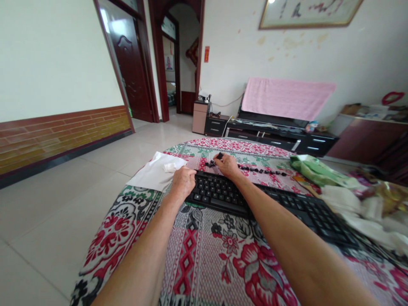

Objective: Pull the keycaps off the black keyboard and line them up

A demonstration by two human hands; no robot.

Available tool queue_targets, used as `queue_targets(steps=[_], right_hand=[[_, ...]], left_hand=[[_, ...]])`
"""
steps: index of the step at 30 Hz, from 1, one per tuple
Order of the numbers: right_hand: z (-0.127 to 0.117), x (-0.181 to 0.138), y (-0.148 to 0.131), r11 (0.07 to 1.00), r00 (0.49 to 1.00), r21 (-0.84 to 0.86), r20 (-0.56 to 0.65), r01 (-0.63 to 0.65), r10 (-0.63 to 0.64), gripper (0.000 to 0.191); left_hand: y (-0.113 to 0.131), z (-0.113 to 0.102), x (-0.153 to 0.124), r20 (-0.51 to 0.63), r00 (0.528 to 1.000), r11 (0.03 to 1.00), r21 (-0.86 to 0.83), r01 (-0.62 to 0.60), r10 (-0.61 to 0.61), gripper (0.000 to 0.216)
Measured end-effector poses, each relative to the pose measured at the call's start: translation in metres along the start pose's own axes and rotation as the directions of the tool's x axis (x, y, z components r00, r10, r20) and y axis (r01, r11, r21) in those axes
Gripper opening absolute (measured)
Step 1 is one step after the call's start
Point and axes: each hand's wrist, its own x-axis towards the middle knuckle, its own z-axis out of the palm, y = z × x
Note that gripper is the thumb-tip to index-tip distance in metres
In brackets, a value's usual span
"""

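Observation:
A long black keyboard (219,194) lies on a flowered tablecloth, its middle partly covered by my right forearm. My left hand (184,182) is closed at its far left corner, with the fingertips at the edge. Above the keyboard's back edge, my right hand (227,164) pinches a small black keycap (219,156) between thumb and fingers. Behind the keyboard, a row of loose black keycaps (263,171) runs off to the right, and several more (210,163) lie by my right hand.
White paper (148,176) with a crumpled tissue (170,167) lies left of the keyboard. Green packaging (321,170) and white cloth-like items (342,199) are heaped on the right, near a cable. Beyond the patterned tablecloth (188,263) stand a black TV cabinet (248,137) and a pink-covered screen (287,97).

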Motion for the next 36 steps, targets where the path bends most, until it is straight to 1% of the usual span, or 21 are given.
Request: queue_targets(steps=[8, 13, 18, 22, 29, 36], right_hand=[[0.003, 0.004, 0.008, 0.998, 0.998, 0.006, -0.002, -0.065, 0.065, 0.023], [0.0034, 0.0048, 0.0085, 0.998, 0.998, 0.018, 0.002, -0.065, 0.065, 0.023], [0.0046, 0.0036, 0.0077, 1.0, 0.999, 0.005, -0.02, -0.027, 0.027, 0.023], [0.0028, 0.0011, 0.0053, 0.999, 1.0, 0.035, -0.021, -0.012, 0.012, 0.024], [0.0015, 0.0012, 0.0063, 0.997, 0.999, 0.071, -0.032, -0.04, 0.042, 0.025], [0.0008, 0.001, 0.0073, 0.992, 0.996, 0.09, -0.019, -0.083, 0.085, 0.025]], left_hand=[[-0.0021, 0.0021, 0.0002, -0.016, 1.0, 1.0, -0.013, -0.006, 0.006, 0.026], [-0.0021, 0.0017, 0.0003, -0.012, 1.0, 1.0, 0.006, -0.014, 0.014, 0.026], [-0.0003, 0.0002, 0.0001, 0.009, 1.0, 1.0, 0.016, -0.005, 0.005, 0.027], [0.0014, -0.0014, 0.0002, 0.016, 1.0, 1.0, 0.016, 0.004, -0.004, 0.027], [0.0024, -0.0019, -0.0007, 0.005, 1.0, 1.0, 0.007, 0.013, -0.013, 0.026], [0.0007, -0.0004, 0.0001, -0.008, 1.0, 1.0, 0.007, -0.01, 0.01, 0.027]])
